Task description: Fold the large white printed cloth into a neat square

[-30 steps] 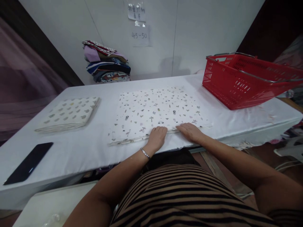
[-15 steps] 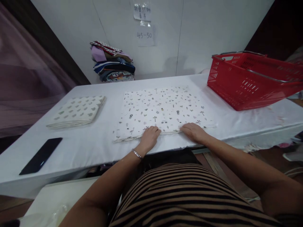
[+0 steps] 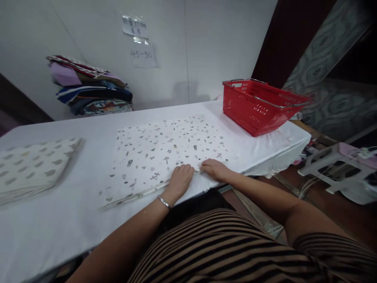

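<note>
A white patterned cloth (image 3: 165, 149) lies flat and folded on the white table (image 3: 59, 220). My left hand (image 3: 179, 181) rests on the cloth's near edge with its fingers curled over the edge. My right hand (image 3: 215, 169) lies next to it on the same edge, fingers pressed flat on the fabric. The two hands are almost touching. A silver bracelet (image 3: 163, 201) sits on my left wrist.
A second folded cloth (image 3: 32, 165) with grey spots lies at the left. A stack of folded fabrics (image 3: 91, 92) stands against the back wall. A red basket (image 3: 259, 106) sits at the table's right end. A white plastic stool (image 3: 332, 161) stands on the floor to the right.
The view has swung to the right, so the phone has left the frame. My hands have come closer together on the cloth's near edge.
</note>
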### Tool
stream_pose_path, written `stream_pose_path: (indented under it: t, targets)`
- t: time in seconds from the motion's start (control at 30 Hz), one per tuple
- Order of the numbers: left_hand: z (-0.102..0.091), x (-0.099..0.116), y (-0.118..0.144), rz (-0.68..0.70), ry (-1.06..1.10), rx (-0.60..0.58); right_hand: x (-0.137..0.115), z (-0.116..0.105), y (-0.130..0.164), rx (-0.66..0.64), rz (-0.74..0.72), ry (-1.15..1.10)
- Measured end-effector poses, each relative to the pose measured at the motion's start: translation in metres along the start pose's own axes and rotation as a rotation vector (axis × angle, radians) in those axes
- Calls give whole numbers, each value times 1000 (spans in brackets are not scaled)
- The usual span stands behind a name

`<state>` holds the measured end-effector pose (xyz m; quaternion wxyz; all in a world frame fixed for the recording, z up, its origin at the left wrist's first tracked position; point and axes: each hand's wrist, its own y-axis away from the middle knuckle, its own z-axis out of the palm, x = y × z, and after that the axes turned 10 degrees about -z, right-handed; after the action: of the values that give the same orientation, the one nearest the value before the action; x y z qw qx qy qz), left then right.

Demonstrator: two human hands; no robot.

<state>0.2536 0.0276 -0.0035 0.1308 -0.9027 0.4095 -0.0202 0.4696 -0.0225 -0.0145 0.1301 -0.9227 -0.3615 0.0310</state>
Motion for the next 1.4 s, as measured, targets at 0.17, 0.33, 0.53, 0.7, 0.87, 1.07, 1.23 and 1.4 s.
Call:
stream_pose_path:
  t: [0.17, 0.33, 0.53, 0.7, 0.87, 1.07, 1.23, 1.4]
  targets:
    - [4, -1, -3, 5, 42, -67, 4, 0, 14, 4, 76, 53]
    - [0, -7, -4, 0, 139, -110, 23, -4, 46, 17, 141, 65]
    - [-4, -9, -6, -4, 175, -153, 55, -29, 99, 162, 314, -83]
    - [-7, -7, -8, 16, 170, -184, 79, -58, 105, 112, 1216, -401]
    - [-9, -6, -8, 10, 150, -210, 97, -65, 84, -88, 1452, -665]
    - [-7, -6, -7, 25, 137, -185, 102, -66, 71, -230, 1517, -755]
    - [-6, -6, -8, 27, 144, -181, 99, -69, 64, -223, 1488, -764]
    - [-6, -4, -9, 55, 140, -157, 100, -75, 70, -134, 1443, -729]
